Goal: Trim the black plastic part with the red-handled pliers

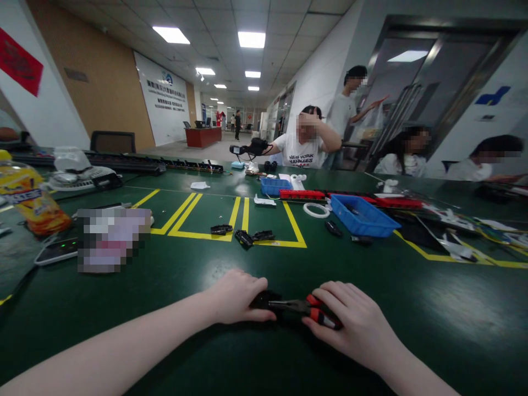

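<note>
Low over the green table, my right hand (pixel 355 313) is closed around the red and black handles of long-nose pliers (pixel 291 305). The pliers' jaws point left and meet a small black part (pixel 264 298). My left hand (pixel 239 297) pinches that black part between thumb and fingers, so much of it is hidden. Farther off, between yellow tape lines, several similar black pieces (pixel 244 238) lie on the table.
A blue tray (pixel 363 215) stands at the right, with a smaller blue tray (pixel 275 185) behind it. Red strips (pixel 302 194), a white ring (pixel 316 210) and loose wires lie around. At left are a drink bottle (pixel 33 192) and a phone-like device (pixel 58 251). People sit across the table.
</note>
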### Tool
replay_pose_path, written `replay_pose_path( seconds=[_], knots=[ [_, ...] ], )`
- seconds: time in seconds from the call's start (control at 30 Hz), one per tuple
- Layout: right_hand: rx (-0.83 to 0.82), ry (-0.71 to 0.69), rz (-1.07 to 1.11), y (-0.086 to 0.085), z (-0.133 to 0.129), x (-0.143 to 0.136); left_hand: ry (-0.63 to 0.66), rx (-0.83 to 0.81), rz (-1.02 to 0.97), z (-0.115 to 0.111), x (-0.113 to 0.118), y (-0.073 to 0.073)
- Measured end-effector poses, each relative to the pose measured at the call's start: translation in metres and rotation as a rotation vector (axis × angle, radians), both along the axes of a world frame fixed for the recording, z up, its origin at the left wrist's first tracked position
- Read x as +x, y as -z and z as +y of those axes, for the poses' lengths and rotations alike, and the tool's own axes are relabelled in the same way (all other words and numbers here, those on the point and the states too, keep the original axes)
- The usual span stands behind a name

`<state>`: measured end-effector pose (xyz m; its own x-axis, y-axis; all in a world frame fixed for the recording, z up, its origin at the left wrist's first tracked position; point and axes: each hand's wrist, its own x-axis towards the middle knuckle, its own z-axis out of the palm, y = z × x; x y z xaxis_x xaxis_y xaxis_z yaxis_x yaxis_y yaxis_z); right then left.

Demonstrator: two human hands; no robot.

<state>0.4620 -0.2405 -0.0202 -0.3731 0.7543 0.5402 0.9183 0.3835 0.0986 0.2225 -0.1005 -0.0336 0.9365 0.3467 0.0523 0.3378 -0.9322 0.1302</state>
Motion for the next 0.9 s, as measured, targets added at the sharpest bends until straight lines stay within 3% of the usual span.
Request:
replay_pose_path(
  seconds=[0.63,0.9],
  knots=[
    [0.013,0.043,0.020,-0.0025,0.0020,-0.0018,0.019,-0.088,-0.029,0.0004,-0.0035,-0.0045],
    [0.062,0.043,-0.017,-0.0010,0.0048,0.0009,0.032,-0.052,-0.056,0.0018,-0.0047,-0.0032]
  ],
)
